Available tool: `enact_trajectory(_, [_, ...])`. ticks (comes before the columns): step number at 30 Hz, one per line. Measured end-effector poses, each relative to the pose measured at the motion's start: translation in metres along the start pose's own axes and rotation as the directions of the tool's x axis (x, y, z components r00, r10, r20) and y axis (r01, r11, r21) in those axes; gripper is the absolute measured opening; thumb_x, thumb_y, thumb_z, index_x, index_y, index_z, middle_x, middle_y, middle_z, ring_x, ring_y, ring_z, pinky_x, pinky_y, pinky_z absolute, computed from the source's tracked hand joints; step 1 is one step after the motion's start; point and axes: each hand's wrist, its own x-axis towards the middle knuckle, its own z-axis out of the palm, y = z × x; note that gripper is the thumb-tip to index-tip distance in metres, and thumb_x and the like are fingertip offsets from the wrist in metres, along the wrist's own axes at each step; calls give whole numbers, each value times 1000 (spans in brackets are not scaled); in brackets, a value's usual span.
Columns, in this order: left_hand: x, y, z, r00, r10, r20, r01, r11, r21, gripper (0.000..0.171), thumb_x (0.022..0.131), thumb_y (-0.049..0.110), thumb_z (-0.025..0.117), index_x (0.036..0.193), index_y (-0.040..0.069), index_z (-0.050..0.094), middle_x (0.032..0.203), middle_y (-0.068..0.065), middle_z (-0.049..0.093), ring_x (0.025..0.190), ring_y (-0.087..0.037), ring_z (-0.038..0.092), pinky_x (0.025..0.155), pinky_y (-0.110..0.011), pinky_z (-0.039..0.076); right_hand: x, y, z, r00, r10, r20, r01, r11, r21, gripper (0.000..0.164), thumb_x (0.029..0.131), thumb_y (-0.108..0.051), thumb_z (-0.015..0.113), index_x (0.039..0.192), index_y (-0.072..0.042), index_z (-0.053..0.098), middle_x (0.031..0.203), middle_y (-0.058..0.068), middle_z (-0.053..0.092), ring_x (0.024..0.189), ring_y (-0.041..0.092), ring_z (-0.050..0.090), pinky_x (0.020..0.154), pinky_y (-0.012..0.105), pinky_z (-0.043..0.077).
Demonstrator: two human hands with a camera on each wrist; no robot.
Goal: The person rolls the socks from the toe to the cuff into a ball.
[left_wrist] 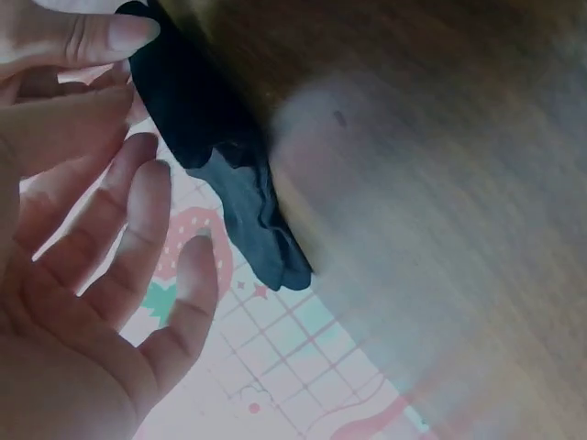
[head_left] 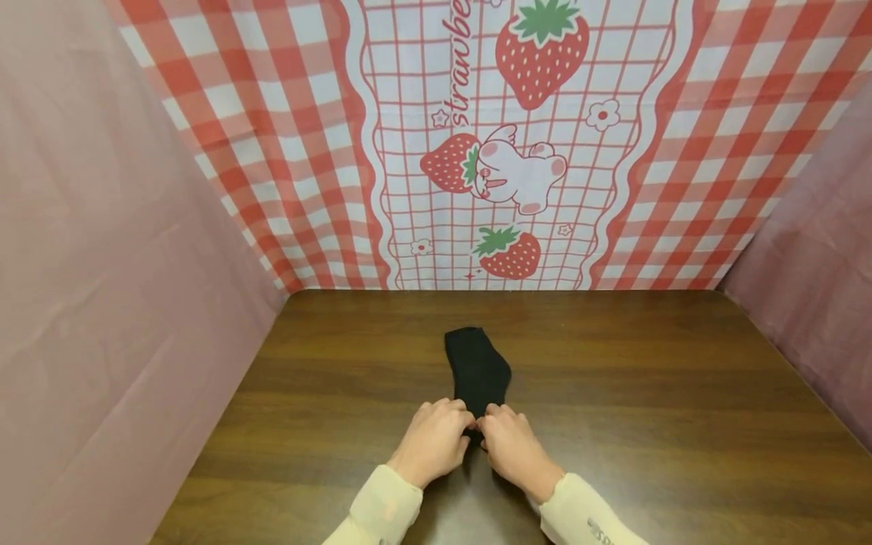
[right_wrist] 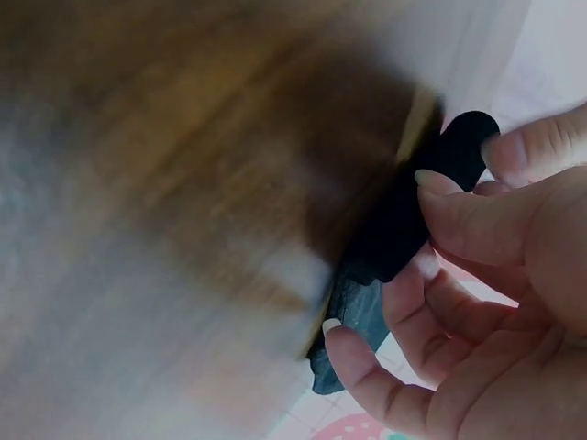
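Note:
A black sock lies lengthwise on the wooden table, its far end flat and its heel bulging to the right. At its near end my left hand and right hand meet, fingertips almost together. In the right wrist view, my right hand pinches the sock's thick, dark near part, while its other fingers curve beside the fabric. My left hand grips the same end at its edge in the left wrist view, its remaining fingers spread loosely below. Beyond them the sock looks thinner and wrinkled.
The brown wooden table extends around the sock. A strawberry-print checked cloth hangs behind its far edge. Plain pink cloths hang at the left and right sides.

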Motion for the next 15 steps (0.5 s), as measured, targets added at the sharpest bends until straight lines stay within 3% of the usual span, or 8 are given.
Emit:
enact_trajectory(5, [2,0,2,997,-7,77,6,1000,9,11,77,12,81,85,16,74,79,6,59,72,-13,57,59,-29,45,3,2,-3,998,25,55,-27,999,34,19,75,4,79,71,-7,64,73,5,51,67,26,53,58,46,44])
enact_trajectory(15, [3,-3,6,998,-11,67,9,1000,23,12,76,10,82,84,14,75,78,4,59,73,-14,60,63,-30,50,5,6,0,998,15,61,-18,999,50,20,78,3,77,72,-9,62,74,4,52,67,27,54,58,46,44])
